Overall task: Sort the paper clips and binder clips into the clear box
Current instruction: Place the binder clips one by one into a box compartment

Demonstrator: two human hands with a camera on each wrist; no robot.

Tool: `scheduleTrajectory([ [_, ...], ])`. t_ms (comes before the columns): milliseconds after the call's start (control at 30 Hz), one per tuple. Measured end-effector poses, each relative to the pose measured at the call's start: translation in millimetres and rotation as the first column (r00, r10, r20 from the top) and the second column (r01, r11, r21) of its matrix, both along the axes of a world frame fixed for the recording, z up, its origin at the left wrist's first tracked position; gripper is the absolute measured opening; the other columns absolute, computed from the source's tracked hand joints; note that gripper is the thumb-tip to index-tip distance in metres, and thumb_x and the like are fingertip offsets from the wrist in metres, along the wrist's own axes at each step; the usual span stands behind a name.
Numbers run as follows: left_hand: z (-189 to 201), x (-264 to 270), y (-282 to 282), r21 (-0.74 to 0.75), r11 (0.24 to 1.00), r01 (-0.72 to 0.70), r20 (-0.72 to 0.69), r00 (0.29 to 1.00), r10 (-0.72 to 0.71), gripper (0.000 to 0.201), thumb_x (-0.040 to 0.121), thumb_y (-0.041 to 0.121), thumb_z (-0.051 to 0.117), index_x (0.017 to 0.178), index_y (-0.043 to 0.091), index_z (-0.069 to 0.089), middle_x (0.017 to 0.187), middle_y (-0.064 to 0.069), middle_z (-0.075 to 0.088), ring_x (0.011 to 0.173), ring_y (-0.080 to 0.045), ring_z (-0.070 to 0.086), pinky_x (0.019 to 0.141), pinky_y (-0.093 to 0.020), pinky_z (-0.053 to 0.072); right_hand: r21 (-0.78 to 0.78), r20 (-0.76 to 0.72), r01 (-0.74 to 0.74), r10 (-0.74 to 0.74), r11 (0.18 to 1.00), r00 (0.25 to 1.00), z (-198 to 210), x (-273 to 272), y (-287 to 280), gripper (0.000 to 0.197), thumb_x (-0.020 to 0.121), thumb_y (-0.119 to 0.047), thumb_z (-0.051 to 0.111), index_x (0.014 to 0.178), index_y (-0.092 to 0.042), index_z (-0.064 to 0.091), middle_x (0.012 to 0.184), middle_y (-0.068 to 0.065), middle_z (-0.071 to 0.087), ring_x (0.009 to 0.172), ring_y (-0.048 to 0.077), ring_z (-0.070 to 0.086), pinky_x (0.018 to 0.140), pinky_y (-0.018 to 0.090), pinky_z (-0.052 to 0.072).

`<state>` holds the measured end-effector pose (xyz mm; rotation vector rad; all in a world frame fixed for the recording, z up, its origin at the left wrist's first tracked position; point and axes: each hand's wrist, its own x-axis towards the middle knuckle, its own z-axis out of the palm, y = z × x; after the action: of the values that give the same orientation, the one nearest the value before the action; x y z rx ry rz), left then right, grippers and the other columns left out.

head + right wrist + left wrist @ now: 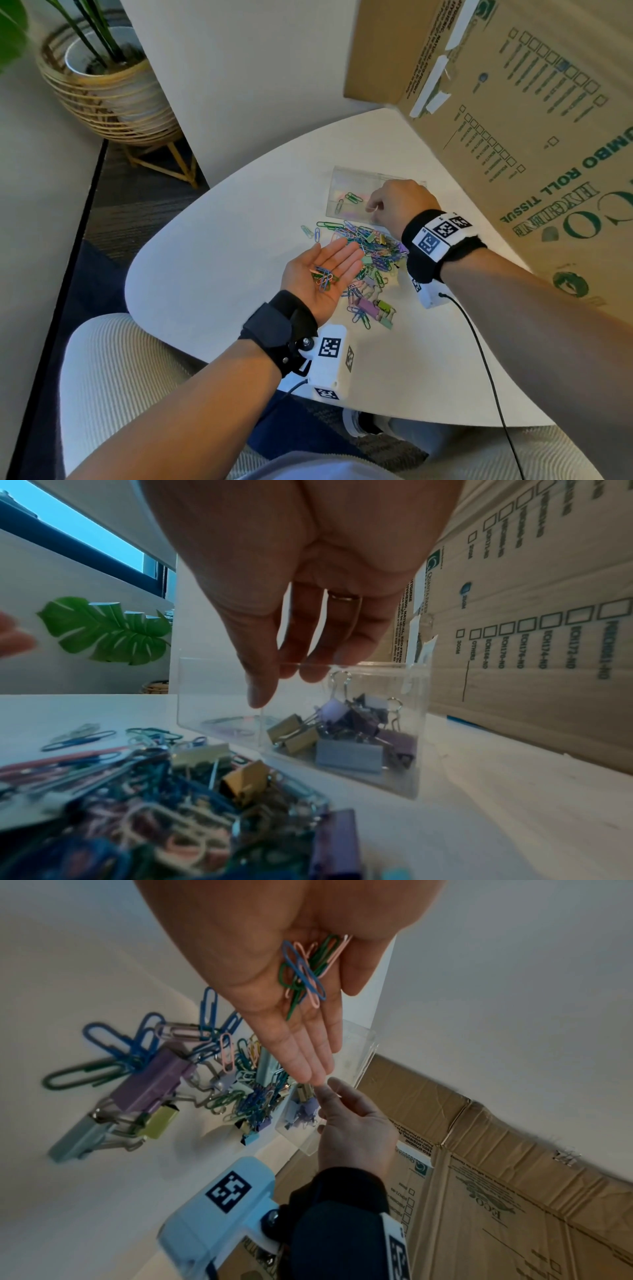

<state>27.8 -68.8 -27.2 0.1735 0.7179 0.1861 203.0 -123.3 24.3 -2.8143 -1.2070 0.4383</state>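
My left hand [337,255] lies palm up and flat beside the pile, with several coloured paper clips [325,275] resting in the palm [304,969]. The mixed pile of paper clips and binder clips [370,246] covers the white table between both hands. Behind it stands the clear box [346,185]. Its left compartment holds a few paper clips [349,198]; the right one holds binder clips [346,739]. My right hand [380,205] hovers over the box's near rim, fingers pointing down [284,680]. I see nothing between them.
A large cardboard carton [513,120] stands along the table's right side, close behind the clear box. The table's curved edge [154,267] runs at the left and front. A potted plant [102,78] sits on the floor at far left. A black cable [479,359] trails from my right wrist.
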Motion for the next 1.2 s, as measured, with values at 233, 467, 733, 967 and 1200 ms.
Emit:
scheduleTrajectory([
  [233,0,0,-4,0.011,1.0,0.016,0.006,1.0,-0.016,0.042,0.1,0.024,0.036,0.108,-0.008,0.063,0.107,-0.025,0.068,0.099,-0.035,0.065,0.091,-0.041,0.05,-0.016,-0.013,-0.055,0.055,0.998,0.998,0,-13,-11,0.019,0.089,-0.022,0.064,0.105,-0.027,0.07,0.115,0.001,0.065,0.099,0.024,0.062,0.084,0.034,0.051],
  [467,6,-4,-8,0.046,0.998,0.031,0.008,0.999,-0.032,0.043,0.099,0.027,0.038,0.11,-0.007,0.061,0.105,-0.023,0.068,0.1,-0.034,0.065,0.09,-0.04,0.051,0.312,-0.076,0.027,-0.003,0.95,0.997,13,-49,-35,0.042,0.086,-0.025,0.066,0.127,-0.029,0.057,0.109,-0.001,0.057,0.099,0.018,0.053,0.087,0.034,0.047],
  [733,17,1,-16,0.082,0.993,0.09,0.002,0.996,-0.091,0.052,0.099,0.039,0.035,0.125,0.0,0.058,0.13,-0.022,0.057,0.123,-0.033,0.053,0.11,-0.044,0.035,0.313,-0.204,-0.241,0.312,0.919,0.928,10,-109,-46,0.038,0.076,-0.011,0.067,0.111,-0.027,0.071,0.11,-0.01,0.069,0.097,0.013,0.061,0.083,0.028,0.047],
  [967,20,1,-19,0.109,0.991,0.072,0.049,0.996,-0.077,0.051,0.102,0.034,0.028,0.12,-0.004,0.056,0.096,-0.017,0.067,0.086,-0.026,0.067,0.078,-0.033,0.055,0.437,-0.384,0.099,0.086,0.894,0.919,17,-101,-52,0.014,0.083,-0.006,0.069,0.093,-0.013,0.076,0.099,-0.003,0.073,0.08,0.007,0.063,0.082,0.021,0.052],
  [1200,25,5,-24,0.093,0.992,0.085,0.039,0.995,-0.089,0.05,0.101,0.037,0.032,0.122,-0.001,0.057,0.106,-0.016,0.066,0.099,-0.028,0.064,0.09,-0.037,0.05,0.355,-0.242,-0.079,0.173,0.932,0.955,17,-105,-54,0.023,0.081,-0.008,0.068,0.098,-0.02,0.076,0.101,-0.003,0.072,0.09,0.015,0.064,0.081,0.027,0.049],
])
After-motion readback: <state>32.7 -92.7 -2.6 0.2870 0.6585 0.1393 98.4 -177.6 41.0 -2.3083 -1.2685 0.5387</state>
